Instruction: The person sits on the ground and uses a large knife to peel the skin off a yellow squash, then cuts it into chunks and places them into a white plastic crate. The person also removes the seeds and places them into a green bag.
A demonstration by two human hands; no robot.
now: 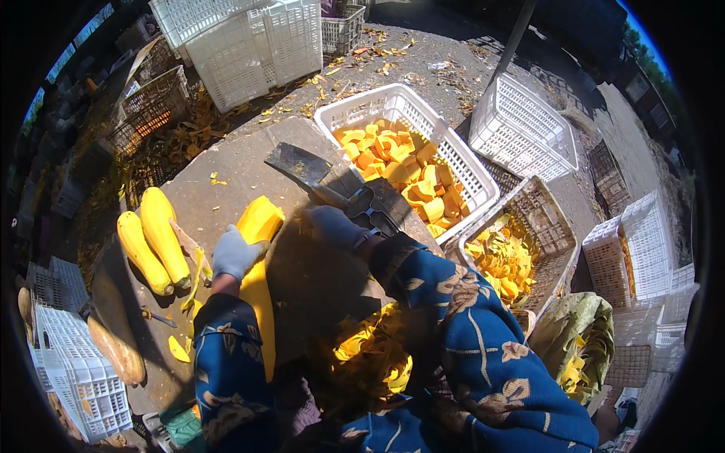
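Observation:
My gloved left hand (235, 252) grips a long peeled yellow squash (257, 300) that lies lengthwise on the worn tabletop (226, 164). The squash's far end is thicker and shows a cut edge. To the right, my gloved right hand (334, 226) is motion-blurred over a dark shadow; whether its fingers hold anything cannot be made out. Just beyond it a cleaver (300, 164) lies with its broad dark blade pointing away to the left. Two more peeled squashes, one nearer (141, 252) and one farther (163, 232), rest left of my left hand.
A white crate (470, 164) of orange squash chunks (408, 164) stands beyond the table's right edge. Beside it is a dirty crate (546, 226) of peelings. A small peeler (158, 316) and an unpeeled squash (116, 351) lie at left. Peelings (374, 345) heap near my lap.

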